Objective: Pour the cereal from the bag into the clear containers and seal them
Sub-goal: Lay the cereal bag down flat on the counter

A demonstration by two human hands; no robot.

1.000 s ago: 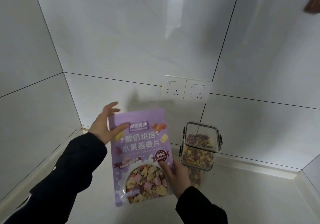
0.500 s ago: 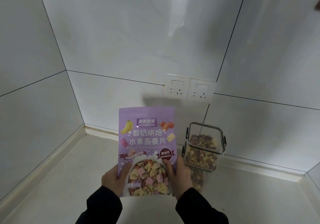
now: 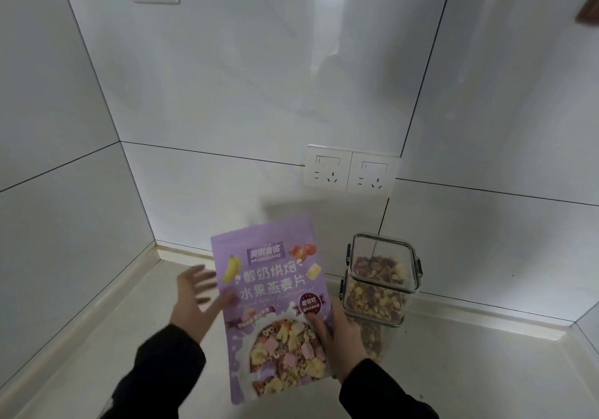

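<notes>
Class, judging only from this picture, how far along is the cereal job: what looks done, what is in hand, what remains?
Done: the stacked clear containers already hold cereal, and the top one's lid looks clipped on. In hand: the right hand grips the purple cereal bag; the left hand is open beside it. Left: whether more pouring remains cannot be told.

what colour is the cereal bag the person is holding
Purple (lilac), with white lettering and a printed bowl of multicoloured cereal pieces; the flat plastic cereal bag shows best in the head view.

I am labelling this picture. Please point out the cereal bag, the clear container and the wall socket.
cereal bag [image 3: 272,289]: head view, middle of its purple front.
clear container [image 3: 382,276]: head view, its front wall.
wall socket [image 3: 350,172]: head view, between the two plates.
</notes>
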